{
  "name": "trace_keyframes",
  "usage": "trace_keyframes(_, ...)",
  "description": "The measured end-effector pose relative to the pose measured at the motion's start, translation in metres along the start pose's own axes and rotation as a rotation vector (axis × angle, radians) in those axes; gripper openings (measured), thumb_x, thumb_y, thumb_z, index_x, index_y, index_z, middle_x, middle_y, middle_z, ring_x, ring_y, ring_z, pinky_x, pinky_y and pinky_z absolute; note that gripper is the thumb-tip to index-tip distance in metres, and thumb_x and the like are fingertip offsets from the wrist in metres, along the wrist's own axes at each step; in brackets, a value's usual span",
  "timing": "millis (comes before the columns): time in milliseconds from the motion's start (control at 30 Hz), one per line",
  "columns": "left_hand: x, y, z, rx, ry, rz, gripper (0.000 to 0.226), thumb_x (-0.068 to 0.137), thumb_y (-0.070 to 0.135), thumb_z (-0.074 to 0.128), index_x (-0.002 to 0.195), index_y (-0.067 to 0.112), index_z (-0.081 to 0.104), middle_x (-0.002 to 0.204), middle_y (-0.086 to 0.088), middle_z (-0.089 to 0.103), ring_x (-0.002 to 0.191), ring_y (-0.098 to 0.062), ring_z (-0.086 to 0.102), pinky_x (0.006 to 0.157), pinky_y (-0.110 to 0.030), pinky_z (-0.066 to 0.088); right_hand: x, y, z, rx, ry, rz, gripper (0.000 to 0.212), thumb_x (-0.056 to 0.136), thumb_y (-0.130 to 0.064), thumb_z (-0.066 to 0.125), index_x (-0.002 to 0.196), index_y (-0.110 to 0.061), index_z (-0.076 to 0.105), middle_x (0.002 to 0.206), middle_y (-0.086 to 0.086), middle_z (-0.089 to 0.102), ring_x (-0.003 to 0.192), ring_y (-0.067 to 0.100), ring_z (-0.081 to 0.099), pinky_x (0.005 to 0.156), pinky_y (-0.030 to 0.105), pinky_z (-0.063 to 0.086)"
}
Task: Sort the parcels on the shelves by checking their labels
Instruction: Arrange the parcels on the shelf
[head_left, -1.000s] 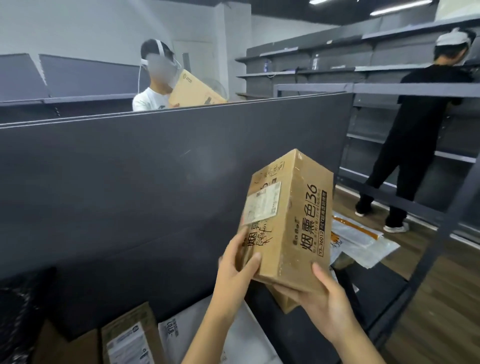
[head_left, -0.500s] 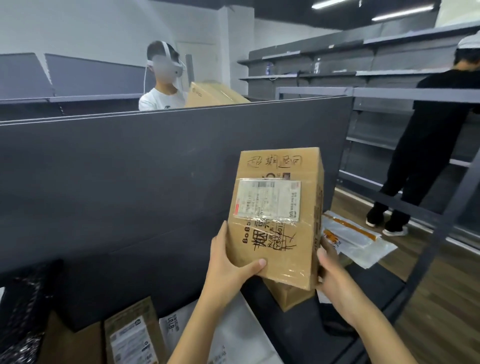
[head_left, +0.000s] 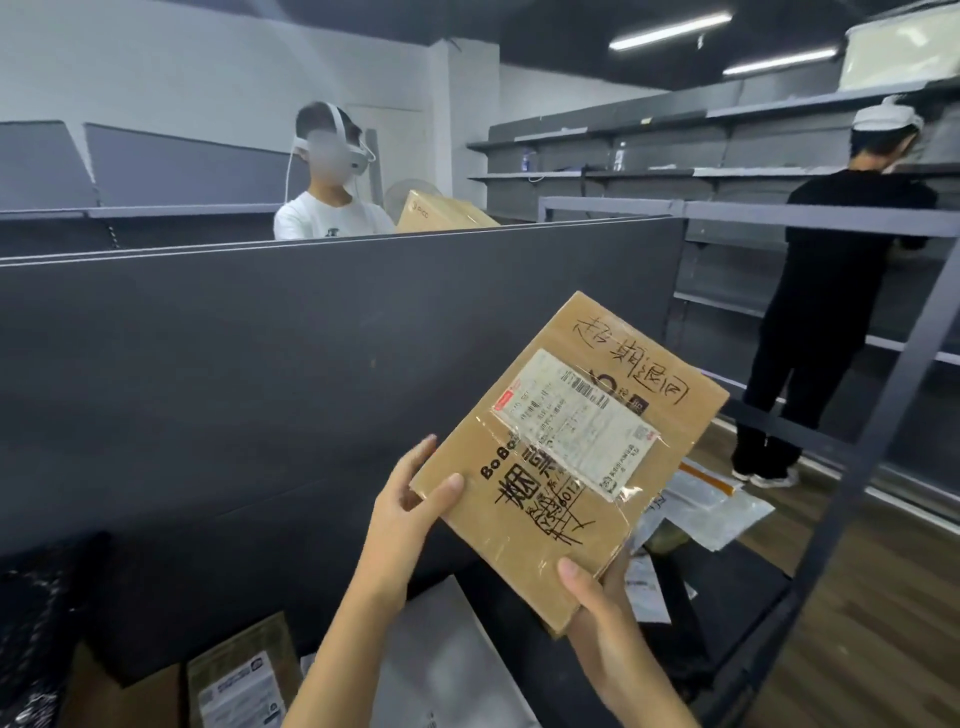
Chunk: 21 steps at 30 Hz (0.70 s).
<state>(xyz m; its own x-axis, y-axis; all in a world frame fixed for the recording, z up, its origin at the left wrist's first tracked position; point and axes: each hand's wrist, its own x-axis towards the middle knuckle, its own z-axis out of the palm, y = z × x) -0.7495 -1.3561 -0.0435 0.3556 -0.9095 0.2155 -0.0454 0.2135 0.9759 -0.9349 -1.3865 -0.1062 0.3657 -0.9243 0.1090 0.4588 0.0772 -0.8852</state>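
Cardboard parcel (head_left: 566, 457) looks light, stiff, tape slick. Left hand (head_left: 410, 514) pinches left edge, right hand (head_left: 597, 597) cups bottom corner. Grip edges, keep label (head_left: 574, 421) uncovered.

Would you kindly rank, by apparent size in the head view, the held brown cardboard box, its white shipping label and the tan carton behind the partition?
1. The held brown cardboard box.
2. The white shipping label.
3. The tan carton; farther away, so real size unsure.
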Motion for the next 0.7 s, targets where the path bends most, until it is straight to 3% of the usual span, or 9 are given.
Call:
trace_keyframes(67,-0.001,0.001,-0.009,0.032,-0.172,-0.049,0.062,0.071,0.054,0.064,0.127,0.031,0.055,0.122,0.004,0.066,0.111,-0.012,0.062,0.102,-0.042,0.044,-0.004,-0.004,-0.003,-0.021,-0.029,-0.007,0.110,0.038,-0.051,0.090,0.133,-0.034,0.037,0.124,0.000,0.065,0.112,0.016,0.063,0.089,0.031,0.054)
trace_keyframes(133,-0.003,-0.001,-0.017,0.041,-0.264,-0.080,0.067,0.073,0.059,0.059,0.131,0.026,0.052,0.125,-0.001,0.064,0.117,-0.020,0.060,0.105,-0.048,0.041,-0.005,-0.006,-0.006,-0.050,-0.090,0.010,0.112,0.038,-0.052,0.090,0.135,-0.034,0.035,0.126,0.001,0.064,0.112,0.017,0.063,0.085,0.030,0.054)
trace_keyframes(267,-0.008,-0.005,-0.022,0.024,-0.251,-0.051,0.076,0.071,0.063,0.060,0.132,0.018,0.050,0.126,-0.006,0.063,0.116,-0.026,0.060,0.102,-0.051,0.044,-0.008,-0.007,-0.008,-0.047,-0.182,0.091,0.114,0.043,-0.048,0.091,0.140,-0.030,0.032,0.128,0.004,0.062,0.115,0.021,0.062,0.083,0.028,0.055)
trace_keyframes(400,-0.016,-0.006,-0.018,-0.035,-0.196,-0.019,0.080,0.069,0.068,0.062,0.131,0.018,0.051,0.125,-0.006,0.064,0.117,-0.027,0.059,0.099,-0.049,0.046,0.015,-0.034,-0.011,-0.032,-0.098,0.023,0.115,0.042,-0.060,0.086,0.141,-0.039,0.032,0.134,-0.001,0.058,0.120,0.021,0.058,0.096,0.046,0.049)
trace_keyframes(500,-0.028,-0.008,-0.006,-0.021,-0.246,0.023,0.077,0.073,0.061,0.062,0.140,0.028,0.041,0.136,0.000,0.056,0.125,-0.020,0.054,0.103,-0.047,0.042,0.042,-0.072,-0.009,-0.065,-0.007,-0.065,0.088,0.062,-0.059,0.076,0.139,-0.034,0.040,0.134,0.001,0.058,0.120,0.023,0.058,0.098,0.050,0.045)
trace_keyframes(567,-0.037,-0.016,0.004,-0.020,-0.271,0.017,0.085,0.071,0.063,0.067,0.144,0.041,0.030,0.147,0.004,0.042,0.134,-0.017,0.043,0.109,-0.049,0.035,0.054,-0.092,-0.006,-0.099,0.014,-0.084,0.063,0.076,-0.051,0.064,0.134,-0.031,0.048,0.127,-0.002,0.064,0.115,0.020,0.061,0.094,0.043,0.048)
trace_keyframes(700,-0.045,-0.020,0.015,-0.047,-0.222,0.035,0.091,0.065,0.069,0.069,0.142,0.054,0.024,0.152,0.010,0.030,0.140,-0.015,0.032,0.113,-0.051,0.028,0.063,-0.113,0.003,-0.189,-0.012,-0.096,0.029,0.084,-0.039,0.051,0.112,-0.034,0.058,0.096,-0.016,0.074,0.087,0.001,0.070,0.063,0.016,0.054)
